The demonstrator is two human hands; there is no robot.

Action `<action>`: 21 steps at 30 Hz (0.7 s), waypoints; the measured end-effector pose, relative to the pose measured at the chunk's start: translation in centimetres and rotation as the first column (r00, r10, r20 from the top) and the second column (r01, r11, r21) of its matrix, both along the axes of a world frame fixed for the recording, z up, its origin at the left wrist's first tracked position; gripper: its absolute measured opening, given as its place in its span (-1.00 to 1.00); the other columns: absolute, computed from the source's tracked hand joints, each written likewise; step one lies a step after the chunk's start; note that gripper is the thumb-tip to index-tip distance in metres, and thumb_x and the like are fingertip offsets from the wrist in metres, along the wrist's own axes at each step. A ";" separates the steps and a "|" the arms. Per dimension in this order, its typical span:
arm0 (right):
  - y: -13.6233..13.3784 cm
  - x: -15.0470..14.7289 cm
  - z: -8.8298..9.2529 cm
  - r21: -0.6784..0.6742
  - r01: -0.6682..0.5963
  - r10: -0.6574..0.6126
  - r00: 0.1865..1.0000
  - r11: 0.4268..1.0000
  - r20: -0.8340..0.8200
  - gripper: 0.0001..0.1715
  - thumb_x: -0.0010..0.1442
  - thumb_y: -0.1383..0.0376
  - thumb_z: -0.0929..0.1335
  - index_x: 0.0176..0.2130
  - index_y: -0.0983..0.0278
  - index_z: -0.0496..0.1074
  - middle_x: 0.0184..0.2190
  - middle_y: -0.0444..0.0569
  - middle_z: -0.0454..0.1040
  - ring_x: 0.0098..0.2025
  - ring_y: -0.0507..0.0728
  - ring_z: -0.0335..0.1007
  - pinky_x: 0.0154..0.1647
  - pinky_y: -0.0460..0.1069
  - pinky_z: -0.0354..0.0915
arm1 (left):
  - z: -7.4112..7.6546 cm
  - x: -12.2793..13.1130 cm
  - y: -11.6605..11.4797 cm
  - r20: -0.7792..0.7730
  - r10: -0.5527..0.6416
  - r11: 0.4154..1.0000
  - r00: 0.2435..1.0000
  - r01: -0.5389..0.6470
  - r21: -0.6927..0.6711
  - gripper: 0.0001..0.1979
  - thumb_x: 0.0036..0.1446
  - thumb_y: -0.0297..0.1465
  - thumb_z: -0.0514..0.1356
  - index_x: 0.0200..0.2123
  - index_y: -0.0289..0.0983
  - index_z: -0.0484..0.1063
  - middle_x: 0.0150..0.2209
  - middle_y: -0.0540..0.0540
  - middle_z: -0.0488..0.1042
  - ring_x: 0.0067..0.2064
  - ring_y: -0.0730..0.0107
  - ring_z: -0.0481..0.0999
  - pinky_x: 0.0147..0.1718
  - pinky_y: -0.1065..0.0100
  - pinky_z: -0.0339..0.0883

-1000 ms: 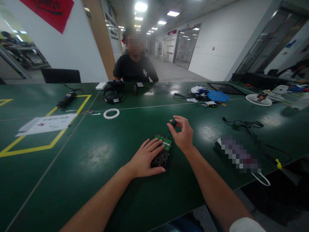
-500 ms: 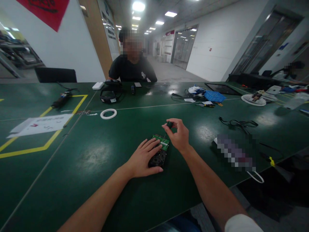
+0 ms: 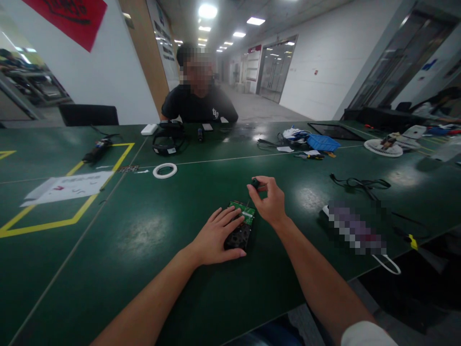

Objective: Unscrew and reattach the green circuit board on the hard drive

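A hard drive (image 3: 238,239) with a green circuit board (image 3: 248,215) on its upper face lies on the green table. My left hand (image 3: 218,234) lies over its left side, fingers stretched out flat across the top and thumb along the near edge. Above the board's far right corner, my right hand (image 3: 271,199) pinches the dark handle of a small screwdriver (image 3: 255,183) between thumb and fingertips. The thin shaft points down towards that corner; whether its tip touches a screw is too small to tell.
A white ring (image 3: 164,171) and paper sheets (image 3: 68,187) lie to the left. On the right are a power strip (image 3: 355,228), partly blurred, and black cable (image 3: 360,182). Farther back sit a blue basket (image 3: 323,142) and a fan part (image 3: 382,148). A person (image 3: 200,103) sits opposite.
The view has shifted slightly, moving everything a little to the right. Both hands keep their places at the hard drive, and the right still holds the screwdriver.
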State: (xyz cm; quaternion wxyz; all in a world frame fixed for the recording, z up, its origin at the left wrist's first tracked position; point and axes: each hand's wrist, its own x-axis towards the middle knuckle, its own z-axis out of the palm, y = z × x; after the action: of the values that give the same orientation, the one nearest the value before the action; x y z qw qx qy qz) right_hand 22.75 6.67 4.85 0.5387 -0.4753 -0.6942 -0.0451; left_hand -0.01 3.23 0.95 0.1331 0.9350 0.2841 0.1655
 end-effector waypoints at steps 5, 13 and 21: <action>0.3 0.3 -0.1 0.031 -0.002 0.001 0.999 1.000 0.036 -0.70 0.30 0.24 0.36 0.02 0.19 0.33 -0.05 0.06 0.51 -0.22 0.12 0.54 -0.21 0.05 0.53 | 0.1 0.0 0.0 0.000 -0.004 1.000 1.000 0.004 -0.007 -0.03 0.08 0.25 0.15 0.41 -0.13 0.08 0.43 -0.20 0.06 0.43 -0.15 0.02 0.37 -0.22 -0.19; 0.6 1.0 0.2 0.037 0.007 -0.008 1.000 0.999 0.029 -0.74 0.28 0.26 0.39 -0.03 0.20 0.35 -0.10 0.04 0.49 -0.18 0.14 0.50 -0.19 0.07 0.52 | 0.1 0.0 -0.1 0.014 -0.002 1.000 1.000 0.002 -0.008 -0.04 0.08 0.25 0.16 0.41 -0.12 0.09 0.42 -0.18 0.10 0.44 -0.13 0.00 0.37 -0.21 -0.21; 0.1 0.2 0.3 0.009 0.001 -0.001 1.000 1.000 -0.022 -0.69 0.25 0.25 0.41 -0.02 0.20 0.35 -0.09 0.04 0.44 -0.18 0.13 0.47 -0.26 0.03 0.52 | 0.1 0.1 -0.1 0.015 -0.002 1.000 1.000 0.003 -0.006 -0.04 0.08 0.24 0.16 0.41 -0.13 0.09 0.42 -0.20 0.10 0.43 -0.14 0.01 0.37 -0.21 -0.20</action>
State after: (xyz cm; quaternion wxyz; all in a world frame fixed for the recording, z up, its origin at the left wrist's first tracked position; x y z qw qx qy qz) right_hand 22.99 6.75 5.14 0.5485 -0.4736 -0.6877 -0.0429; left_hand 0.08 3.09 1.06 0.1384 0.9336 0.2824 0.1715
